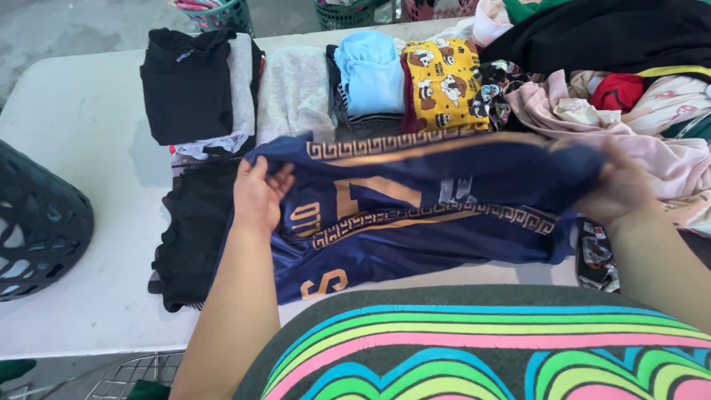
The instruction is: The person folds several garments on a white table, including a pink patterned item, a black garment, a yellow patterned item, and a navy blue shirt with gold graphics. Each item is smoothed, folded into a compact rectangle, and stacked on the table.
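Navy jersey (415,215): half-folded, left hand (258,194) and right hand (621,189) each pinching an edge. Folded stacks (296,89) done; unsorted heap (629,89) remains.

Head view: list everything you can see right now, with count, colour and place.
jersey: 1, navy with gold trim, table centre, held at both ends
table: 1, white, beneath everything
black garment: 1, under the jersey's left end
folded stacks: black, grey, light blue, yellow cartoon print, back row
unsorted pile: black, pink, red, right side
dark basket: 1, left edge
green baskets: at least 2, far floor
left hand: grips the jersey
right hand: grips the jersey
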